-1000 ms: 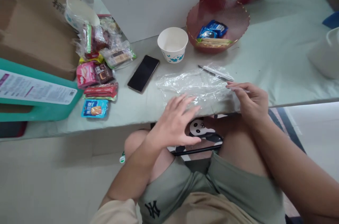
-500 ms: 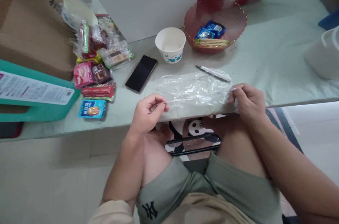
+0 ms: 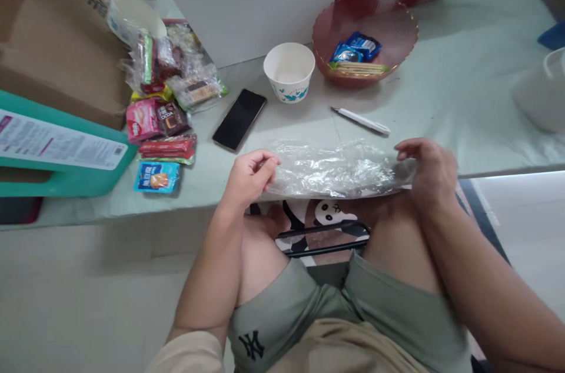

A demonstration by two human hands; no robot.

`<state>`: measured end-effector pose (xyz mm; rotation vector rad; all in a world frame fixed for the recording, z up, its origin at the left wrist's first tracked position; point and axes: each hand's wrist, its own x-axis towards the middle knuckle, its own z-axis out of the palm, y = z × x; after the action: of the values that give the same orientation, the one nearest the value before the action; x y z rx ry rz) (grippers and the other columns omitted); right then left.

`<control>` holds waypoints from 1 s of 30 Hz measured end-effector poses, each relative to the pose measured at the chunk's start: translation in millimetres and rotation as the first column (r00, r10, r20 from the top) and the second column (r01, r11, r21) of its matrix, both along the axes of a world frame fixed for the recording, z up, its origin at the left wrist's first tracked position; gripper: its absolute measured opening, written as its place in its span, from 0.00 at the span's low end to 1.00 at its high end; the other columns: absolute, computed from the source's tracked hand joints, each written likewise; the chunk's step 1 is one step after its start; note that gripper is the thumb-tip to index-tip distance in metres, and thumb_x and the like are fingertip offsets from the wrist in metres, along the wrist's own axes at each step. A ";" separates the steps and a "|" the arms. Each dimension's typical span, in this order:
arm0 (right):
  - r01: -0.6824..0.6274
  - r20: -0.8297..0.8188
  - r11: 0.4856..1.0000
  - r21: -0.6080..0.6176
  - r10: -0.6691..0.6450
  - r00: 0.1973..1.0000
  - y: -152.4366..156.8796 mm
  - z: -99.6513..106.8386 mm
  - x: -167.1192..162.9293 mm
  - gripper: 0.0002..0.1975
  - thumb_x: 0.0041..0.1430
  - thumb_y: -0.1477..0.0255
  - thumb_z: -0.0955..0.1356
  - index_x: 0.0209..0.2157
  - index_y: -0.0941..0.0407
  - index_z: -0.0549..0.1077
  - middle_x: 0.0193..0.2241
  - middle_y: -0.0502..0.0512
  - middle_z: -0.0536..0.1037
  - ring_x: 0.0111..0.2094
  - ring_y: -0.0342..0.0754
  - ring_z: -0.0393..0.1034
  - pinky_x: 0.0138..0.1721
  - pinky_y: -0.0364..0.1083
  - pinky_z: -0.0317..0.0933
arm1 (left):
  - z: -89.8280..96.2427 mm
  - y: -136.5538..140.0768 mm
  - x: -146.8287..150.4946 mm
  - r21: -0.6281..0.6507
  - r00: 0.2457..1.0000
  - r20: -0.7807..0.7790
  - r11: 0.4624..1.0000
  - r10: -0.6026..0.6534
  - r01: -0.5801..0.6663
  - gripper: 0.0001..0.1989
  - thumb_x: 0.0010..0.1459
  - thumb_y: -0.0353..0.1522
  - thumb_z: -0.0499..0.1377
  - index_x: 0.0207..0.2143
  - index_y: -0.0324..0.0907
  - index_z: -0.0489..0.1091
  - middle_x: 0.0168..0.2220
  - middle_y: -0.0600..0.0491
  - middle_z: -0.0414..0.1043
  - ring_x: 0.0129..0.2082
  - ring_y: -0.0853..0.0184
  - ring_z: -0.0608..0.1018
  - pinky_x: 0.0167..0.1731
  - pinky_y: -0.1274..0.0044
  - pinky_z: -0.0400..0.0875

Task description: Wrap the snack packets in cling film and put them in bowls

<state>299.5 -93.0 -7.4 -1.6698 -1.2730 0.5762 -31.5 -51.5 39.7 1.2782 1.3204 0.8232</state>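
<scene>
A crumpled clear plastic bag (image 3: 331, 170) stretches along the front edge of the table, its lower side hanging just over the edge. At its left end, my left hand (image 3: 252, 176) pinches the plastic between thumb and fingers. My right hand (image 3: 430, 170) is beside the bag's right end, slightly blurred, with its fingers stretched forward and apart from the thumb side; whether it touches the plastic is hard to see. Behind the bag lies a white pen (image 3: 362, 121). Farther back stands a white paper bowl (image 3: 289, 74) with a blue leaf print.
A black phone (image 3: 239, 119) lies left of the paper bowl. Blue packets and sticks are inside a pink-tinted bowl (image 3: 322, 61). Wrapped snacks (image 3: 161, 111) pile up on the left, near a teal container (image 3: 83, 182) and a cardboard box (image 3: 57, 55). A white tub (image 3: 538, 90) stands at right.
The bag has come nearer to me, off the pen, and now hangs past the table edge. My right hand has shifted right and its pinch has loosened. My left hand keeps its pinch.
</scene>
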 end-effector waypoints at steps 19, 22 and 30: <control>-0.507 -0.111 0.828 -0.240 0.496 0.861 47.7 5.4 -35.6 0.09 0.57 0.67 0.69 0.39 0.51 0.68 0.30 0.53 0.81 0.25 0.46 0.71 0.26 0.48 0.64 | -10.1 0.7 -20.3 0.035 0.971 0.110 0.977 -0.212 0.210 0.08 0.51 0.38 0.65 0.26 0.43 0.80 0.12 0.58 0.61 0.11 0.76 0.59 0.13 0.81 0.52; -0.551 -0.419 0.790 -0.269 0.419 0.806 46.0 12.3 -33.3 0.15 0.58 0.68 0.69 0.48 0.50 0.71 0.28 0.50 0.81 0.19 0.43 0.66 0.19 0.46 0.59 | -9.2 0.8 -21.2 0.029 0.960 0.197 0.980 -0.198 0.196 0.08 0.50 0.38 0.66 0.24 0.44 0.80 0.11 0.58 0.61 0.10 0.77 0.58 0.12 0.81 0.51; -0.421 -0.420 0.879 -0.226 0.302 0.856 52.4 -5.9 -20.8 0.15 0.54 0.71 0.71 0.45 0.53 0.80 0.32 0.54 0.81 0.25 0.44 0.71 0.23 0.44 0.65 | -0.6 -1.1 -15.6 -0.048 0.942 0.288 0.981 -0.169 0.190 0.10 0.44 0.39 0.68 0.20 0.43 0.77 0.08 0.60 0.54 0.08 0.79 0.52 0.11 0.82 0.44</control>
<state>278.8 -40.6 -13.3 -1.4640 -1.2635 1.3256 -47.1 -52.6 39.1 1.1541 0.9815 0.7871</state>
